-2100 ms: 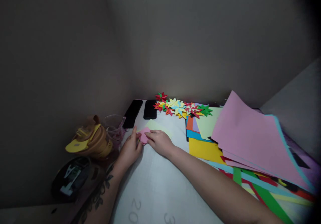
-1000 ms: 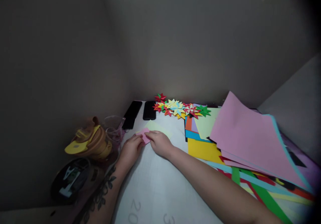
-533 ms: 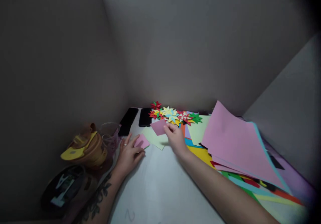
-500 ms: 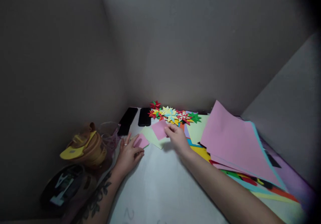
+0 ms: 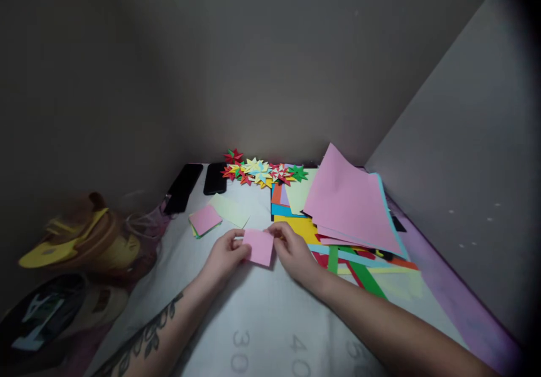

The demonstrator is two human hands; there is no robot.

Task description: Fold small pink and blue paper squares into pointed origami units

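Observation:
A small pink paper square [image 5: 258,247] is held just above the white table mat [image 5: 253,320] between both hands. My left hand [image 5: 226,254] pinches its left edge and my right hand [image 5: 293,250] pinches its right edge. Farther back to the left lies a small stack of folded paper with a pink piece [image 5: 205,219] on top, and a pale green sheet [image 5: 230,209] lies beside it.
A pile of coloured paper sheets [image 5: 346,208] with a large pink one on top lies at the right. Several folded paper stars [image 5: 262,172] line the back wall, beside two black phones [image 5: 198,181]. A brown and yellow object [image 5: 84,239] and a clear cup [image 5: 143,222] stand at the left.
My right hand picked a pink square from near the stars and brought it toward me. My left hand left the folded pink piece and took hold of the square. The view shifted right and down.

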